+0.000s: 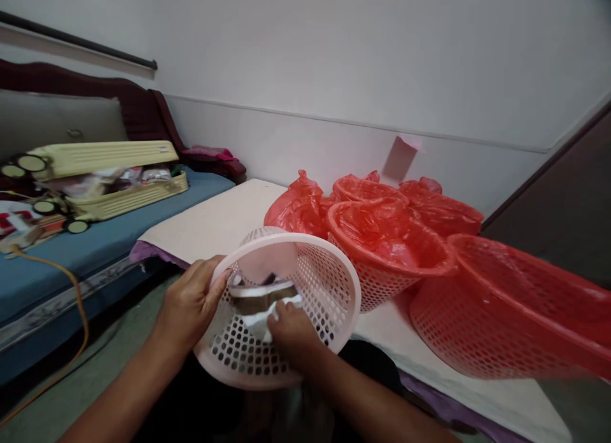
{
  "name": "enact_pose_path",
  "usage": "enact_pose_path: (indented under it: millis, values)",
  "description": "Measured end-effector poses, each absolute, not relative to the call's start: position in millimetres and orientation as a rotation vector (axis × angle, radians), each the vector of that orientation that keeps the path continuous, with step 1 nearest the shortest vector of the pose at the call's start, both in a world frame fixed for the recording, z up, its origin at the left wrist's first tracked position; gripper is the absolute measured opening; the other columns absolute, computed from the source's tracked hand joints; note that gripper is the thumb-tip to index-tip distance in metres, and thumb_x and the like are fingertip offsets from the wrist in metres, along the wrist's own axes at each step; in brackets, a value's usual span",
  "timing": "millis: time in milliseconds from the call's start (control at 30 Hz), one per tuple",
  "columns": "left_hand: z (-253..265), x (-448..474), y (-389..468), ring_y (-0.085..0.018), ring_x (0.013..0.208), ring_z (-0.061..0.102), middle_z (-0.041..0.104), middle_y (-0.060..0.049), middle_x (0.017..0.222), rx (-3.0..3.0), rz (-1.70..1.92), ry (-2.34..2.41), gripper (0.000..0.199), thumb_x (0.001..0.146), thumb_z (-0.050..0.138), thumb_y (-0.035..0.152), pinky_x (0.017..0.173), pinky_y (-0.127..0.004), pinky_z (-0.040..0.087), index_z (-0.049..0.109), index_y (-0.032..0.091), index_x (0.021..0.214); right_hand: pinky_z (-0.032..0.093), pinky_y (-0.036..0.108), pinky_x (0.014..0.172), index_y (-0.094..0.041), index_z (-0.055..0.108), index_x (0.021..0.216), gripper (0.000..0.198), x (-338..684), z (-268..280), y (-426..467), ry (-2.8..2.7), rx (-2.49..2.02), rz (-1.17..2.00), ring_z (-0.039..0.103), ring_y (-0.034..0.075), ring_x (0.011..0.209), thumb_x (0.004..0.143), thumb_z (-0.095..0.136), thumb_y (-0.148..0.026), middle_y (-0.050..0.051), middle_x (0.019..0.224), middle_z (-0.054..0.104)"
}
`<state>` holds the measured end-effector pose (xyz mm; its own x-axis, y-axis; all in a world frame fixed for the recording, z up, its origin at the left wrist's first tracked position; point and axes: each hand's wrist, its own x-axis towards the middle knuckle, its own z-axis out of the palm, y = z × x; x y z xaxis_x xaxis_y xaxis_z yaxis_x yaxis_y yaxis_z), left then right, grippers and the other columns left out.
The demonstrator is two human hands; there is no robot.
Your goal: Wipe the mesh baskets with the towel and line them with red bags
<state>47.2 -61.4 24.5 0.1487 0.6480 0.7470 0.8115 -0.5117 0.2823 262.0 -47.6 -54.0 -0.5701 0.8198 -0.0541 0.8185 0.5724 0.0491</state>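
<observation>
A pale pink, perforated plastic basket is tilted toward me in front of the table's edge. My left hand grips its rim on the left, thumb over the edge. My right hand reaches inside, its fingers closed on a crumpled white piece that looks like cloth or paper. Touching that piece is a brown-and-white striped item, lying toward the back of the basket; its exact kind is unclear. My right fingertips are partly blurred.
Red-lined baskets crowd the right of the white table, with a larger one nearest me. A red plastic bag stands beside them. Left, an open yellow suitcase rests on a blue bed; an orange cord hangs down.
</observation>
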Motion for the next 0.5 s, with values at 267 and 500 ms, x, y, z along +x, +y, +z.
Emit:
enact_pose_path:
  millis: [267, 500]
  values:
    - [26.6, 50.1, -60.4, -0.017, 0.09, 0.069, 0.072, -0.005, 0.102, -2.243, -1.205, -1.44, 0.025, 0.099, 0.046, 0.032, 0.077, -0.028, 0.052, 0.06, 0.02, 0.115, 0.051, 0.035, 0.072, -0.012, 0.07, 0.104, 0.027, 286.5, -25.9, -37.6, 2.59, 1.579, 0.012, 0.067, 0.028, 0.094, 0.082, 0.054, -0.012, 0.019, 0.112, 0.065]
    - [31.7, 48.3, -60.9, -0.017, 0.078, 0.069, 0.073, -0.003, 0.09, -2.251, -1.287, -1.705, 0.03, 0.097, 0.044, 0.041, 0.069, -0.028, 0.051, 0.064, 0.021, 0.106, 0.048, 0.032, 0.072, -0.024, 0.071, 0.09, 0.031, 292.7, -44.3, -71.8, 2.827, 1.648, -0.823, 0.065, 0.022, 0.082, 0.064, 0.059, -0.012, 0.004, 0.089, 0.067]
